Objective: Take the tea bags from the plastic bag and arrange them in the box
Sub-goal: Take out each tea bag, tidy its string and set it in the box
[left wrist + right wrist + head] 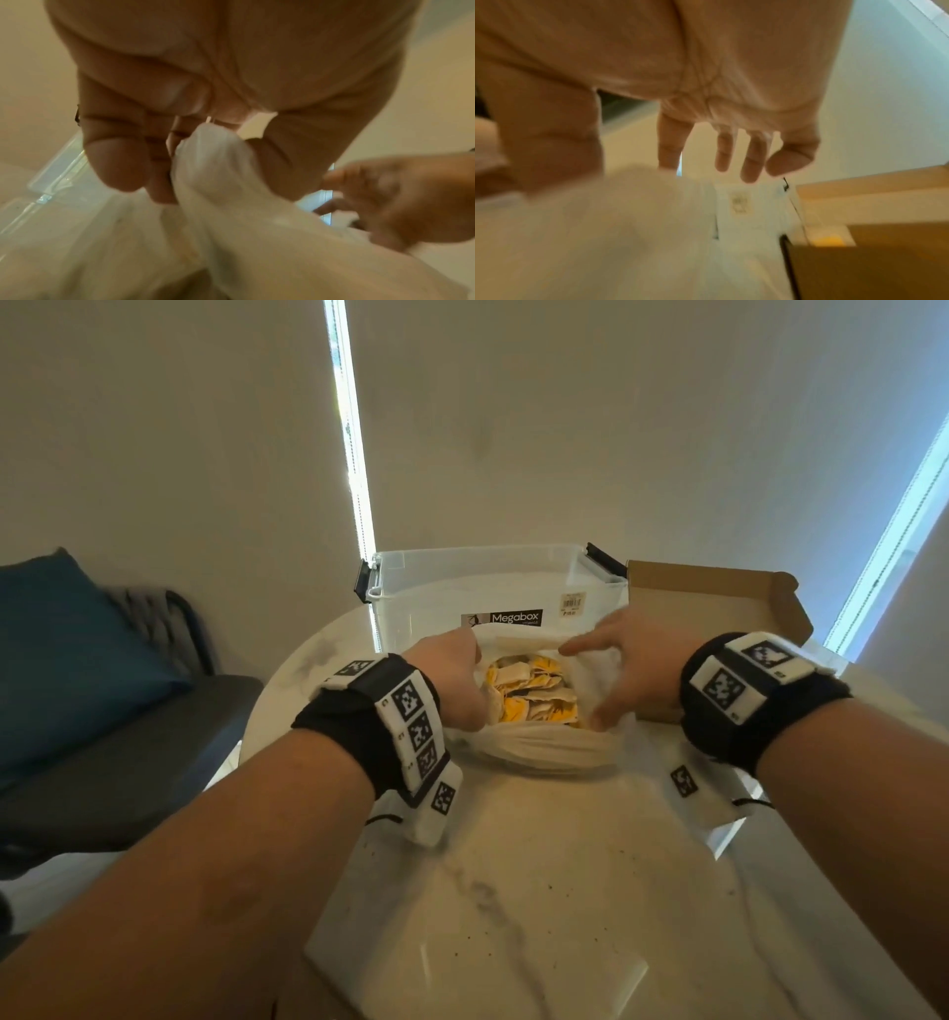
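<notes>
Ok, early stage here – left hand has a bunch of the white plastic bag rim pinched between thumb & curled fingers, left wrist view shows the film gathered tight in that pinch. Right hand is on the opposite side of the mouth, fingers spread and relaxed, thumb side against the bag edge; right wrist view is blurred, so can't tell if it actually grips any film – looks more like it's resting/pushing the rim outward. Between the 2 hands the mouth gapes open and the tea bags sit in a loose heap inside, yellow & cream sachets, just below the left pinch.

Progress, judging by this: bag opened, that's abt it. No sachet in either hand. Clear Megabox storage box stands just beyond the pinch, lid off, looks to hold nothing yet. Open cardboard box beyond the right hand – its inside mostly hidden; a yellowish bit shows at its edge in the right wrist view, can't say what. Which box is the target, unclear. So whole job left: pull sachets out, line them up, all on the marble table
</notes>
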